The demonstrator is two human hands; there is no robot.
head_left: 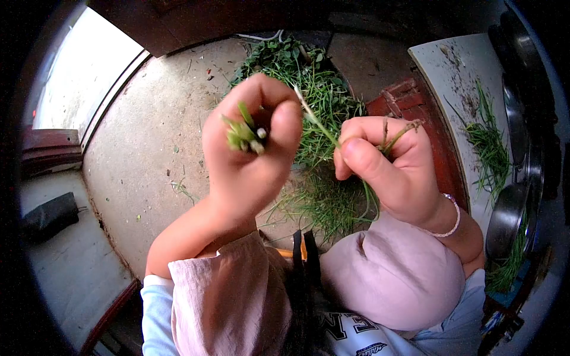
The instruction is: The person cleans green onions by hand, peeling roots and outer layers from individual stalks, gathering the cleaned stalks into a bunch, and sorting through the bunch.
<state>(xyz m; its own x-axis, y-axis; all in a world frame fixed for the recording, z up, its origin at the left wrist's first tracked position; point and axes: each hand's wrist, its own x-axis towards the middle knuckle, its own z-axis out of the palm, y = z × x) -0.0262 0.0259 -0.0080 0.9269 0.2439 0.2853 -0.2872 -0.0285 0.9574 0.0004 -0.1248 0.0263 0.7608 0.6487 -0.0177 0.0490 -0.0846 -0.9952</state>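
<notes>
My left hand [252, 148] is closed round a bundle of green stems [244, 137], whose cut-looking ends point up toward the camera. To its right, my right hand [389, 160] pinches a thin green stalk [320, 124] between thumb and forefinger. The stalk has a pale tip that reaches up close to the left hand's fingers. Small brownish roots or twigs [407, 129] stick out above the right hand's curled fingers. Beyond and below both hands, a heap of green grass and leaves [320, 89] lies on the floor.
Loose grass [326, 207] is scattered near my knees. At the right stands a white board [442, 65] with dirt and a grass clump [490, 145], beside metal pans [504, 219]. A dark object [50, 218] rests on the left ledge. A bright doorway [83, 71] is upper left.
</notes>
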